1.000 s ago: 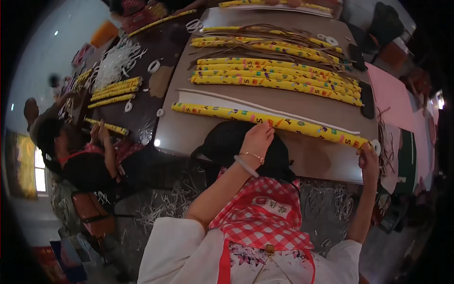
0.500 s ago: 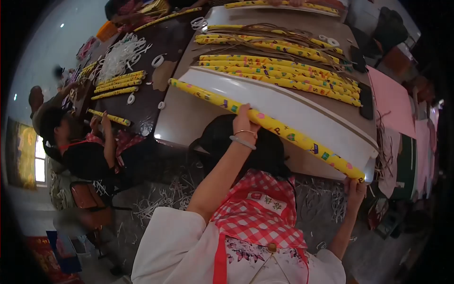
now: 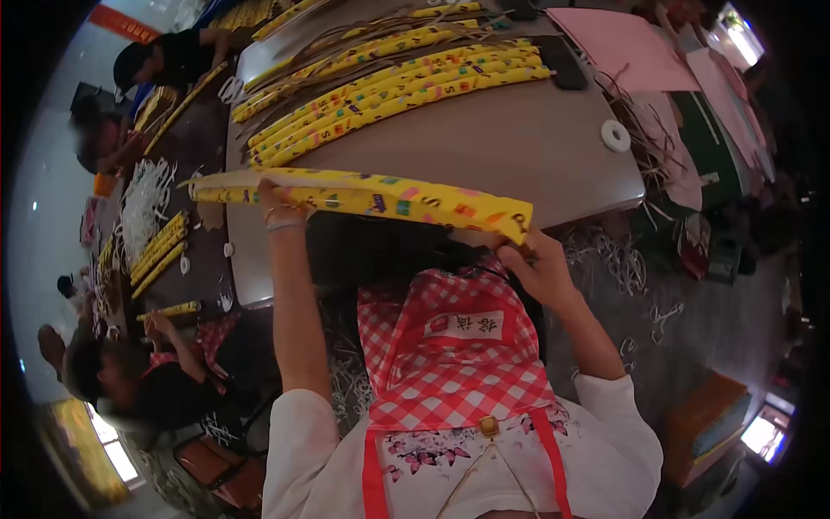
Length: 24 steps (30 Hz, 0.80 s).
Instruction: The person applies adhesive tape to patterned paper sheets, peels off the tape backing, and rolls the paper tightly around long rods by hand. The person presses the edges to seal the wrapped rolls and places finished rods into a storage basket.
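Note:
A long yellow patterned roll (image 3: pixel 393 197), printed with letters and small pictures, is held across the near edge of the table. My left hand (image 3: pixel 284 206) is closed round it toward its left end, where a pale strip shows along the upper edge. At the other end, my right hand (image 3: pixel 538 266) grips the lower corner, its fingers partly hidden beneath. Whether the roll is a tube or several layers of paper I cannot tell. Beyond it, several similar yellow rolls (image 3: pixel 406 85) lie side by side on the table (image 3: pixel 484 138).
A white tape roll (image 3: pixel 616 136) sits near the table's right corner. Pink sheets (image 3: pixel 605 48) lie beyond it. To the left, a dark table (image 3: pixel 201 259) bears white strips (image 3: pixel 145 203) and shorter yellow rolls (image 3: pixel 160 251); a co-worker (image 3: pixel 147 372) sits there holding one. Paper scraps litter the floor.
The view has turned to the right. My left hand is now nearer the left end, and the yellow roll lies closer to level. The long white sheet no longer shows on the table.

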### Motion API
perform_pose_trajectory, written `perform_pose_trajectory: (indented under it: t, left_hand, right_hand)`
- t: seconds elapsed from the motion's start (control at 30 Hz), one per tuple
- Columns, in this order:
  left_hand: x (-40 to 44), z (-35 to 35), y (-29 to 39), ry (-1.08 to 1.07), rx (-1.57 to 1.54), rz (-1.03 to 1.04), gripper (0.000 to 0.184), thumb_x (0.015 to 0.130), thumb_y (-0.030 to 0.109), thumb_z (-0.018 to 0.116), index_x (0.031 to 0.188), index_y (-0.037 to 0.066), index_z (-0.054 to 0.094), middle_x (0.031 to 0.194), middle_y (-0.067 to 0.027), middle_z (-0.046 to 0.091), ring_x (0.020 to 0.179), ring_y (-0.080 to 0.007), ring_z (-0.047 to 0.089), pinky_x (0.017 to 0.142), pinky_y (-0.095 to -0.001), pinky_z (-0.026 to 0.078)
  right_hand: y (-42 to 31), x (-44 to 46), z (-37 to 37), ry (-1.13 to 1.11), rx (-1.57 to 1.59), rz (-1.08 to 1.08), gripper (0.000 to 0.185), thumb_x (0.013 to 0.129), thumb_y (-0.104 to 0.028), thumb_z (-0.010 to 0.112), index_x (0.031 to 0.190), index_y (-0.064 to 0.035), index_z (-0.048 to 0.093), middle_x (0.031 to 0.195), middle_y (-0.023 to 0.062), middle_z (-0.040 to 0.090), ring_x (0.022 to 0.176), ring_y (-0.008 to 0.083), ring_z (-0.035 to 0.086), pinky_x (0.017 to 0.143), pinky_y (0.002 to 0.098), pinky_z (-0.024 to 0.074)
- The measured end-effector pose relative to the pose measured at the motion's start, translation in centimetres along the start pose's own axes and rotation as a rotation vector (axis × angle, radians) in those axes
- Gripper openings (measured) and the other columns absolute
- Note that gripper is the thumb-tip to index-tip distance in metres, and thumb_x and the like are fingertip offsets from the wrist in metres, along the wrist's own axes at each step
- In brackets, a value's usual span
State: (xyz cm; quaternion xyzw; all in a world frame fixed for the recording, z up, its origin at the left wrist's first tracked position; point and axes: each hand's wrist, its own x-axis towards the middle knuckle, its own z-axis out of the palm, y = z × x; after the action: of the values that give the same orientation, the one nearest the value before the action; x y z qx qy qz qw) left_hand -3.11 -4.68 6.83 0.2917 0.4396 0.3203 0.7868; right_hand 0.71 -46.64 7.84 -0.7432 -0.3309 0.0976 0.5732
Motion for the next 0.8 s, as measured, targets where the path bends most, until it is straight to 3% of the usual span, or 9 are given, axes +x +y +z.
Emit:
perform_pose_trajectory:
  t: [0.07, 0.1, 0.2, 0.27, 0.3, 0.4, 0.6, 0.67, 0.8]
  left_hand:
    - [3.3, -2.1, 0.9, -0.207, 0.114, 0.14, 0.048, 0.09, 0.046, 0.042, 0.119, 0.009, 0.046, 0.113, -0.0098, 0.054, 0.1, -0.026, 0.055, 0.083, -0.0441, 0.048]
    - [1.6, -1.1, 1.4, -0.051, 0.07, 0.131, 0.045, 0.092, 0.045, 0.04, 0.119, 0.01, 0.046, 0.116, -0.0091, 0.053, 0.1, -0.0252, 0.056, 0.08, -0.0424, 0.05]
    - [4.6, -4.0, 3.4, -0.083, 0.105, 0.056, 0.048, 0.091, 0.045, 0.042, 0.123, 0.009, 0.044, 0.121, -0.0112, 0.052, 0.1, -0.0271, 0.057, 0.081, -0.0452, 0.05]
    - [4.6, -5.4, 4.5, -0.077, 0.138, 0.058, 0.051, 0.09, 0.045, 0.045, 0.126, 0.009, 0.042, 0.125, -0.0123, 0.05, 0.107, -0.0285, 0.054, 0.084, -0.0483, 0.048]
    - [3.6, -5.0, 4.5, -0.065, 0.132, 0.066, 0.051, 0.09, 0.044, 0.044, 0.127, 0.009, 0.042, 0.127, -0.0111, 0.049, 0.116, -0.0274, 0.048, 0.092, -0.0478, 0.043]
    - [3.4, -5.0, 4.6, -0.067, 0.136, 0.067, 0.049, 0.09, 0.045, 0.043, 0.125, 0.01, 0.043, 0.126, -0.0105, 0.05, 0.115, -0.0272, 0.049, 0.093, -0.0479, 0.042]
    - [4.6, -6.0, 4.6, -0.057, 0.052, 0.048, 0.045, 0.09, 0.046, 0.042, 0.119, 0.013, 0.049, 0.122, -0.0085, 0.053, 0.111, -0.0268, 0.05, 0.095, -0.0485, 0.039]
    - [5.2, -6.6, 4.6, -0.045, 0.019, 0.038, 0.043, 0.09, 0.047, 0.041, 0.117, 0.014, 0.051, 0.121, -0.0078, 0.053, 0.109, -0.0266, 0.051, 0.095, -0.0487, 0.038]
    - [5.8, -8.0, 4.4, -0.017, -0.063, 0.038, 0.042, 0.09, 0.048, 0.04, 0.113, 0.016, 0.054, 0.118, -0.0065, 0.055, 0.106, -0.0263, 0.052, 0.096, -0.049, 0.035]
  right_hand:
    - [-2.3, 0.2, 0.1, 0.004, 0.023, 0.005, 0.024, 0.085, -0.015, 0.063, 0.098, 0.0033, 0.055, 0.07, 0.0096, 0.058, 0.058, 0.0093, 0.055, 0.054, 0.0234, 0.0448]
    - [-2.4, 0.2, 0.1, 0.008, 0.035, -0.124, 0.024, 0.085, -0.011, 0.061, 0.101, 0.0037, 0.051, 0.071, 0.0083, 0.059, 0.057, 0.0088, 0.054, 0.052, 0.0222, 0.0442]
    - [-1.7, -0.3, 2.1, 0.312, 0.334, -0.313, 0.029, 0.085, -0.006, 0.058, 0.109, 0.0024, 0.045, 0.072, 0.0052, 0.058, 0.058, 0.0079, 0.054, 0.053, 0.0207, 0.0437]
    - [-2.9, -0.4, 1.1, 0.337, 0.385, -0.206, 0.034, 0.086, -0.004, 0.055, 0.117, -0.0018, 0.04, 0.08, 0.0046, 0.057, 0.064, 0.0067, 0.054, 0.056, 0.02, 0.0435]
    - [-3.6, 0.1, 0.7, 0.24, 0.494, -0.072, 0.035, 0.087, -0.004, 0.054, 0.118, -0.0027, 0.04, 0.085, 0.0055, 0.055, 0.067, 0.0065, 0.053, 0.057, 0.0196, 0.0432]
    - [-4.0, 0.7, -0.1, 0.062, 0.702, 0.078, 0.037, 0.086, -0.004, 0.053, 0.121, -0.0057, 0.04, 0.095, 0.0074, 0.052, 0.071, 0.0068, 0.052, 0.059, 0.0201, 0.0433]
    - [-4.7, 1.4, -1.4, -0.157, 0.535, 0.21, 0.055, 0.08, 0.0, 0.053, 0.131, -0.0105, 0.037, 0.091, 0.0068, 0.054, 0.062, 0.0087, 0.054, 0.054, 0.0201, 0.0443]
    - [-4.6, 1.9, -2.1, -0.213, 0.145, 0.077, 0.054, 0.077, 0.003, 0.052, 0.129, -0.0096, 0.041, 0.082, 0.0059, 0.06, 0.057, 0.0087, 0.054, 0.051, 0.0206, 0.0436]
    - [-3.8, 2.1, -1.6, -0.263, -0.027, 0.066, 0.051, 0.078, 0.002, 0.051, 0.127, -0.0062, 0.043, 0.076, 0.0101, 0.062, 0.057, 0.014, 0.056, 0.054, 0.0276, 0.0476]
